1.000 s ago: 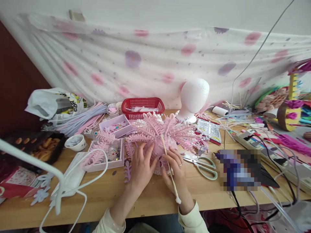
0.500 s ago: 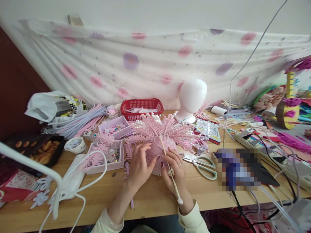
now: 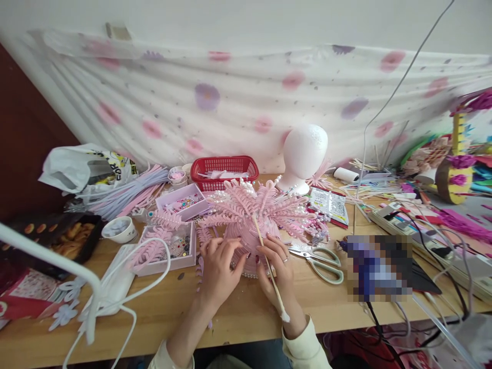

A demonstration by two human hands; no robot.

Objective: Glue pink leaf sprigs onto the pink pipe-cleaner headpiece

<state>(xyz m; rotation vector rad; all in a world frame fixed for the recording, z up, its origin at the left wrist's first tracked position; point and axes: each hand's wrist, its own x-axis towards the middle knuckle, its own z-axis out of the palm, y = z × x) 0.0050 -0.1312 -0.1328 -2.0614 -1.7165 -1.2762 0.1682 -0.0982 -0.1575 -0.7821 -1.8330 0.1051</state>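
A pink headdress (image 3: 253, 212) of feathery pipe-cleaner fronds and white pearls stands on the wooden table (image 3: 230, 312) in front of me. My left hand (image 3: 217, 269) rests on its lower left side, fingers curled against the pink base. My right hand (image 3: 279, 269) presses the lower right side and holds a thin wooden stick (image 3: 269, 271) that slants from the fronds down past my wrist, with a white blob at its lower end.
Mint-handled scissors (image 3: 323, 261) lie right of my right hand. Pink bead trays (image 3: 169, 251) sit at left, with a red basket (image 3: 225, 171) and a white foam head (image 3: 303, 154) behind. Cables, a power strip (image 3: 415, 225) and craft clutter fill the right side. A white lamp arm (image 3: 61, 264) crosses at left.
My left hand has slid down the headdress and its fingers have curled in. My right hand and the stick have stayed nearly still.
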